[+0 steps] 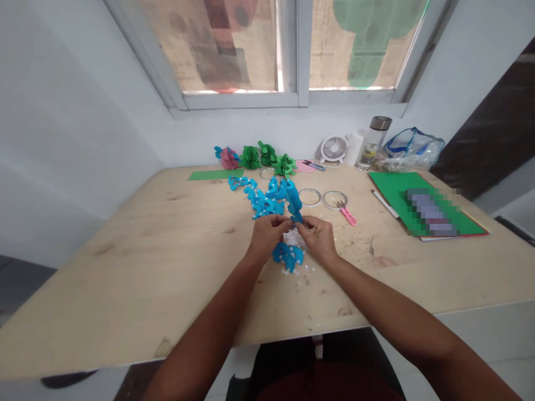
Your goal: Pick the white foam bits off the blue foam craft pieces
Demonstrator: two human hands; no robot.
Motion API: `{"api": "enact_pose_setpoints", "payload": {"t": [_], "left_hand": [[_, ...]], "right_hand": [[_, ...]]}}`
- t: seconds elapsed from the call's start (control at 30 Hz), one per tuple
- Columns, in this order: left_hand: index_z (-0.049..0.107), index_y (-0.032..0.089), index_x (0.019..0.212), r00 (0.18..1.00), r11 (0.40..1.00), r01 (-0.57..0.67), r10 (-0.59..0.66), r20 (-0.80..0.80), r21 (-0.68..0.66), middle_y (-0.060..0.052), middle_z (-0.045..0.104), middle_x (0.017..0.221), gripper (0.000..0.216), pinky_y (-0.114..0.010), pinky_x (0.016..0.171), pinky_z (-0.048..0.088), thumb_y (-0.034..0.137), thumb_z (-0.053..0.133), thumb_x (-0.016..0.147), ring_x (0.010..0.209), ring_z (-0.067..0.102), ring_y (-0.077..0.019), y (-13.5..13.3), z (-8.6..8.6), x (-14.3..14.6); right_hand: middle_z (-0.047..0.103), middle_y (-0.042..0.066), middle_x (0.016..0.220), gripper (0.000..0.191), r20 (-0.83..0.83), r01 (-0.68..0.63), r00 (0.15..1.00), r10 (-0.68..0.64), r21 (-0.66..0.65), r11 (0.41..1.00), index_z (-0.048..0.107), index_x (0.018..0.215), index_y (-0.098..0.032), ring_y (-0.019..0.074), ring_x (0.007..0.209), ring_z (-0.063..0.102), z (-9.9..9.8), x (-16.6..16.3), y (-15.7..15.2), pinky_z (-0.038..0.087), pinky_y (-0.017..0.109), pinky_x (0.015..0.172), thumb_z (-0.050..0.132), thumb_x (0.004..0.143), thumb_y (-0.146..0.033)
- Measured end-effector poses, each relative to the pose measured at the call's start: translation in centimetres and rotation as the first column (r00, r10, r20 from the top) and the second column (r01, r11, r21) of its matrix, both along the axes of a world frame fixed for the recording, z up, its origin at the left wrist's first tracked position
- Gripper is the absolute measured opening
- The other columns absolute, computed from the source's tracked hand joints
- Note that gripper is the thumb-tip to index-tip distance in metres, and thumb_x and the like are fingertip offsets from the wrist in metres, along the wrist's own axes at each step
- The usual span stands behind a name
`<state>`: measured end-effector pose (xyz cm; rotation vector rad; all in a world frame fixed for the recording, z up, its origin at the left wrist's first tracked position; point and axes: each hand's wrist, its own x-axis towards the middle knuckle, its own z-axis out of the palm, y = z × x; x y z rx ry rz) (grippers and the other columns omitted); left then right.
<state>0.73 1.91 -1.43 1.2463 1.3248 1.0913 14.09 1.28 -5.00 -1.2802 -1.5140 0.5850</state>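
Observation:
Between my two hands a curved blue paper cutout [293, 201] stands up from the fingertips. My left hand [267, 234] pinches its lower end from one side, while my right hand [320, 236] grips it from the other. Below them lies another blue cutout piece [288, 256] dotted with small white squares. A little heap of white scraps [295, 238] sits under my fingers and is partly hidden by them. Just beyond the hands, more blue cutouts [265, 203] with white squares are piled on the table.
Two tape rolls [310, 197] and pink-handled thread snips [346, 214] lie to the right. Green paper flowers [251, 157], a small fan [334, 148] and a glass bottle [374, 142] line the wall. Green sheets [395, 192] with a blurred object and a pen [384, 203] lie at right.

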Motion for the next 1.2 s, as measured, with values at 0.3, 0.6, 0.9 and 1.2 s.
{"api": "enact_pose_setpoints", "payload": {"t": [0.3, 0.6, 0.9, 1.2], "left_hand": [[0.063, 0.015, 0.060, 0.992, 0.996, 0.091, -0.091, -0.088, 0.002, 0.002, 0.053, 0.047, 0.013, -0.019, 0.042, 0.035, 0.027, 0.064, 0.061, 0.042, 0.045, -0.0087, 0.40, -0.08, -0.58], [0.063, 0.015, 0.059, 0.990, 0.994, 0.105, -0.103, -0.094, 0.011, 0.003, 0.053, 0.046, 0.012, -0.020, 0.041, 0.035, 0.027, 0.063, 0.062, 0.042, 0.046, -0.0091, 0.51, 0.13, -0.65], [0.066, 0.014, 0.063, 0.996, 0.996, 0.075, -0.072, 0.042, -0.056, 0.000, 0.059, 0.054, 0.016, -0.020, 0.043, 0.036, 0.029, 0.069, 0.057, 0.049, 0.048, -0.0103, 0.03, 0.55, -0.33], [0.069, 0.014, 0.064, 0.990, 0.989, 0.059, -0.041, 0.136, -0.135, -0.003, 0.064, 0.061, 0.020, -0.020, 0.048, 0.037, 0.031, 0.071, 0.054, 0.054, 0.052, -0.0107, 0.23, 0.06, -0.12]], "right_hand": [[0.065, 0.002, 0.062, 0.021, -0.006, -0.039, 0.999, 0.039, -0.008, 0.999, 0.069, 0.068, -0.017, 0.0149, 0.060, 0.057, 0.33, 0.00, -0.24, 0.042, 0.024, 0.059, 0.056, 0.077, -0.031], [0.066, 0.002, 0.066, 0.021, -0.063, -0.051, 0.997, 0.049, -0.035, 0.998, 0.070, 0.072, -0.016, 0.0139, 0.059, 0.054, 0.26, -0.10, -0.05, 0.042, 0.024, 0.058, 0.056, 0.076, -0.032], [0.064, 0.001, 0.062, 0.022, -0.010, 0.013, 1.000, -0.013, -0.020, 1.000, 0.070, 0.073, -0.017, 0.0146, 0.059, 0.055, 0.40, 0.00, -0.07, 0.041, 0.024, 0.057, 0.056, 0.076, -0.034], [0.069, 0.003, 0.070, 0.019, 0.069, 0.027, 0.997, -0.029, 0.041, 0.999, 0.072, 0.074, -0.020, 0.0172, 0.065, 0.059, 0.51, 0.02, -0.14, 0.044, 0.027, 0.063, 0.055, 0.077, -0.029]]}}
